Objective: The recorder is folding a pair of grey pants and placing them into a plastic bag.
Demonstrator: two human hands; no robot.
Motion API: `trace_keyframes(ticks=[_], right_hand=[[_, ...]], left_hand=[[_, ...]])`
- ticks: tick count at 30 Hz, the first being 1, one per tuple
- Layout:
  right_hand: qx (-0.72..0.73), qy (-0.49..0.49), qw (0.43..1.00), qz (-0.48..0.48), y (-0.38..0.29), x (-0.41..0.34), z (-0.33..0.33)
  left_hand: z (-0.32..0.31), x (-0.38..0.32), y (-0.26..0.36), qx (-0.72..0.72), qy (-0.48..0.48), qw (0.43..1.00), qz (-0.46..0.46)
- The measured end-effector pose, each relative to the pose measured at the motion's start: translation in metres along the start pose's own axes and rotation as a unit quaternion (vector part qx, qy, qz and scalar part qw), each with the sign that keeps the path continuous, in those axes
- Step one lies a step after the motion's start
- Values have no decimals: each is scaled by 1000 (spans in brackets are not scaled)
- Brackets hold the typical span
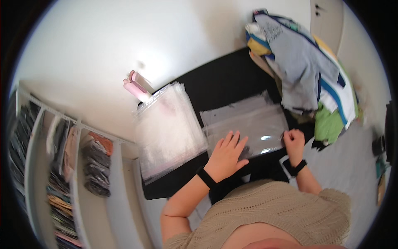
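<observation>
A grey garment inside a clear plastic bag lies flat on the black-covered table. Spread over the bag's near left part, my left hand rests with its fingers apart. At the bag's right edge, my right hand has curled fingers, the thumb close to the index finger; whether the film is pinched between them is not clear. To the left of the bagged garment lies a stack of clear plastic bags, touching or nearly touching it. Both wrists wear black bands.
A pink bottle stands by the wall behind the bag stack. Heaped clothes in grey, white, blue and green cover the table's right end and hang over its edge. At left, a metal shelf unit holds folded and bagged garments.
</observation>
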State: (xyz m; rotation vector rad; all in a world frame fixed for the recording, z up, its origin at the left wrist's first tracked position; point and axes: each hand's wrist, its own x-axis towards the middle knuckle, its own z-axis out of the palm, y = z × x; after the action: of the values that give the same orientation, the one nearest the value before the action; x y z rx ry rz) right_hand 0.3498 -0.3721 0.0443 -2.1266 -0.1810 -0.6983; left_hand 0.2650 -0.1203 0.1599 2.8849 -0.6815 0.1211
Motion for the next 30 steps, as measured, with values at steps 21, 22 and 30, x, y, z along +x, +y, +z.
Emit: trace_keyframes(ticks=[21, 22, 30], right_hand=[[60, -56, 988, 128, -3, -4, -1], [70, -74, 983, 155, -8, -2, -6], [-54, -251, 947, -195, -81, 5, -8]], left_hand=[[55, 10, -17, 24, -122, 990, -61], [52, 11, -18, 26, -119, 991, -54], [52, 14, -28, 32, -66, 996, -41]])
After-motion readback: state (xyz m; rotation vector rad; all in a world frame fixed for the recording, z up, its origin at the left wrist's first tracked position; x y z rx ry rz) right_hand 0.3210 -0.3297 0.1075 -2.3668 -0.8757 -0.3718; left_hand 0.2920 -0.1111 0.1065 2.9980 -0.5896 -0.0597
